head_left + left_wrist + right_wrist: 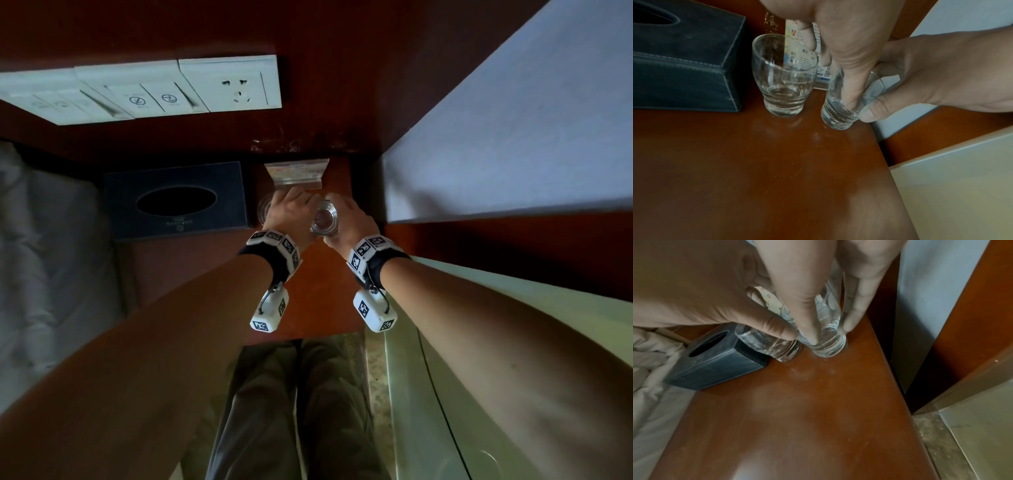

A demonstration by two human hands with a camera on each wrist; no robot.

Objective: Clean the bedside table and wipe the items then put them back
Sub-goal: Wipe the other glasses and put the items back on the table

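Observation:
Two clear drinking glasses stand at the back right of the brown bedside table (308,308). The right glass (325,222) (836,116) (828,347) sits close to the table's right edge, leaning a little. Both hands hold it. My left hand (298,205) lays its thumb (849,94) down the glass's side. My right hand (342,216) wraps it with the thumb in front and the fingers (851,321) on the far side. The left glass (783,81) (772,347) stands free beside it, with no hand on it. No cloth is in view.
A dark leather tissue box (174,200) (684,65) stands left of the glasses. A printed card in a clear stand (296,173) is behind them. White bedding (41,257) lies left of the table. A switch and socket panel (154,92) is on the back wall.

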